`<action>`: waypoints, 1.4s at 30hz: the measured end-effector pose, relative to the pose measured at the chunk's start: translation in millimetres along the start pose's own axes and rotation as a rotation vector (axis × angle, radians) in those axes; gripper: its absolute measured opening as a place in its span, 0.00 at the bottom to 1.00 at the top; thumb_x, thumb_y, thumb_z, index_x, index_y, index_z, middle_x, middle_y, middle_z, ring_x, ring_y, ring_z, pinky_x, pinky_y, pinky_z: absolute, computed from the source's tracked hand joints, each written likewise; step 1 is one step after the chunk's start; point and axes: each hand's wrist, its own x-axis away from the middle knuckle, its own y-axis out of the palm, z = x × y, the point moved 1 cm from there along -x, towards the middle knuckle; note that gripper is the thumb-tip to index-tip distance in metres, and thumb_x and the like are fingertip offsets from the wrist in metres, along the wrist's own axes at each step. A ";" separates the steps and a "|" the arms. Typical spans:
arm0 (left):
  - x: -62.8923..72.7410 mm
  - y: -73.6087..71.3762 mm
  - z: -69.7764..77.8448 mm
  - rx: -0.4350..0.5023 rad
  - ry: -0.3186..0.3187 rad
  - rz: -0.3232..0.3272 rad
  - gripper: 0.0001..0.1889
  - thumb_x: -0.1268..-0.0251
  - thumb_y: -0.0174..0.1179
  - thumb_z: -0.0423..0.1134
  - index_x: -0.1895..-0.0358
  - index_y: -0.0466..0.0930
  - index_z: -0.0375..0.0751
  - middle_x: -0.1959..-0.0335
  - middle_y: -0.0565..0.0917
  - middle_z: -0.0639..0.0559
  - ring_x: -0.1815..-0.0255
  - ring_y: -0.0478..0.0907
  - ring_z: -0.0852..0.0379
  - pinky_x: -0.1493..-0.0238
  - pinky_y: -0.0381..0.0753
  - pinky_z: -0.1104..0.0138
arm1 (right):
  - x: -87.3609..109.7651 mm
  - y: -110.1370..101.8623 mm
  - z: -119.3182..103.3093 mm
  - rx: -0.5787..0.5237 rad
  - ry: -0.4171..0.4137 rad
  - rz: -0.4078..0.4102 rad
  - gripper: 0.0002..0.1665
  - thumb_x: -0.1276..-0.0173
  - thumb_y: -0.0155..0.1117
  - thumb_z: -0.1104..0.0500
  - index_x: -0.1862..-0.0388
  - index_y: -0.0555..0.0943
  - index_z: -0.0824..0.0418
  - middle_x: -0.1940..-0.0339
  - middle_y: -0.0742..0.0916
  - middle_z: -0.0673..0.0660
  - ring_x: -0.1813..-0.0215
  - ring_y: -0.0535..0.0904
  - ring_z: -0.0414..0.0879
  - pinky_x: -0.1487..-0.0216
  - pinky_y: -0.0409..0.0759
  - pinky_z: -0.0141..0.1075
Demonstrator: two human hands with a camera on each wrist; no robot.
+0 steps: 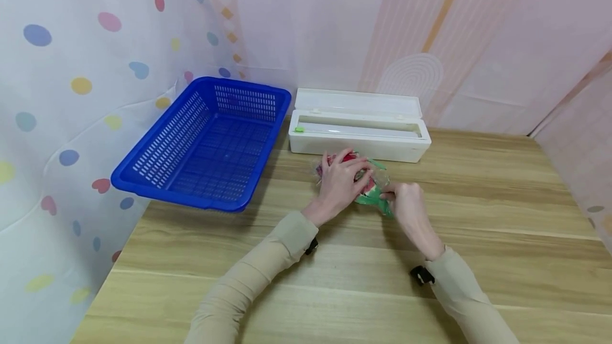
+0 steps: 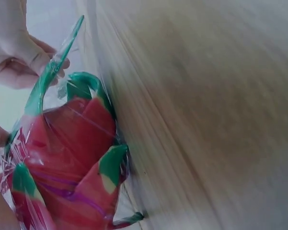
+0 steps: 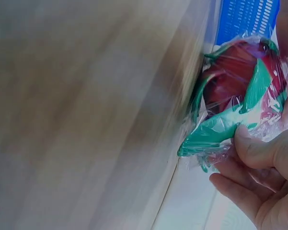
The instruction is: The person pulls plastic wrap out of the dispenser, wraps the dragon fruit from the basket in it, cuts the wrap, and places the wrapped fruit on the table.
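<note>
A red dragon fruit (image 2: 72, 158) with green-tipped scales lies on the wooden table, covered in clear cling film (image 3: 215, 153) that bunches and creases around it. My left hand (image 1: 337, 185) holds it from above, fingers spread and bent over its top and side. At the other end, my right hand (image 1: 410, 210) pinches a film-covered green tip between thumb and fingers, as the right wrist view shows. Parts of the fruit are hidden under the left hand in the head view.
Behind the hands stands a long white cling film box (image 1: 358, 147), its lid raised and a small green slider at the left of its bar. A blue plastic basket (image 1: 191, 200) sits to the left. Patterned cloth (image 1: 325, 25) hangs behind the table (image 1: 478, 216).
</note>
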 end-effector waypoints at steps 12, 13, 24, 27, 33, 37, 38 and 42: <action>-0.4 -1.1 2.1 -0.149 0.051 -0.081 0.11 0.33 0.55 0.51 0.61 0.87 0.54 0.45 0.83 0.56 0.33 0.68 0.47 0.41 0.58 0.27 | -3.7 -1.8 1.9 -0.036 -0.046 -0.020 0.04 0.48 0.67 0.76 0.75 0.85 0.71 0.75 0.88 0.65 0.72 0.86 0.56 0.69 0.84 0.42; -0.3 -0.7 2.2 -0.147 0.049 -0.081 0.11 0.33 0.56 0.51 0.62 0.86 0.53 0.46 0.83 0.56 0.33 0.68 0.47 0.41 0.57 0.27 | -3.1 -1.8 0.7 -0.022 -0.057 -0.032 0.07 0.48 0.64 0.78 0.73 0.86 0.72 0.73 0.88 0.66 0.70 0.86 0.57 0.68 0.85 0.42; -2.8 5.6 9.4 -0.084 -0.061 0.025 0.04 0.45 0.62 0.40 0.74 0.85 0.51 0.58 0.85 0.58 0.41 0.72 0.51 0.39 0.56 0.29 | 2.8 -10.1 5.7 -0.173 0.092 -0.108 0.13 0.46 0.57 0.81 0.61 0.78 0.74 0.65 0.84 0.69 0.63 0.85 0.60 0.63 0.85 0.46; -2.9 5.9 10.2 -0.092 -0.069 0.044 0.04 0.45 0.62 0.40 0.74 0.85 0.52 0.59 0.85 0.58 0.42 0.72 0.51 0.39 0.57 0.30 | 5.8 -19.7 9.5 -0.177 0.144 -0.122 0.17 0.44 0.57 0.80 0.53 0.74 0.76 0.63 0.82 0.70 0.60 0.83 0.62 0.59 0.84 0.48; -3.6 8.0 10.0 -0.103 -0.058 0.068 0.04 0.43 0.61 0.40 0.68 0.86 0.52 0.59 0.85 0.58 0.43 0.72 0.51 0.41 0.58 0.31 | 9.1 -29.6 12.7 -0.107 0.217 -0.273 0.18 0.37 0.60 0.69 0.49 0.74 0.77 0.60 0.84 0.71 0.59 0.82 0.60 0.58 0.84 0.47; -3.2 9.3 9.8 -0.104 -0.054 0.067 0.05 0.43 0.62 0.40 0.66 0.86 0.53 0.59 0.85 0.58 0.43 0.72 0.51 0.41 0.58 0.31 | 10.5 -23.8 11.9 -0.113 0.249 -0.368 0.15 0.36 0.63 0.64 0.54 0.80 0.74 0.63 0.87 0.67 0.65 0.84 0.53 0.66 0.83 0.39; -3.0 9.6 9.8 -0.105 -0.054 0.065 0.04 0.43 0.62 0.41 0.67 0.86 0.53 0.59 0.85 0.58 0.43 0.72 0.51 0.41 0.58 0.31 | 10.7 -21.6 11.3 -0.112 0.240 -0.356 0.12 0.37 0.64 0.65 0.57 0.82 0.73 0.65 0.88 0.66 0.66 0.84 0.51 0.68 0.82 0.37; -3.0 11.3 9.3 -0.101 -0.049 0.067 0.04 0.42 0.62 0.41 0.68 0.86 0.53 0.59 0.85 0.58 0.43 0.71 0.51 0.41 0.58 0.31 | 10.0 -14.7 8.7 -0.095 0.176 -0.281 0.04 0.41 0.64 0.69 0.69 0.85 0.70 0.73 0.88 0.63 0.73 0.81 0.45 0.74 0.79 0.32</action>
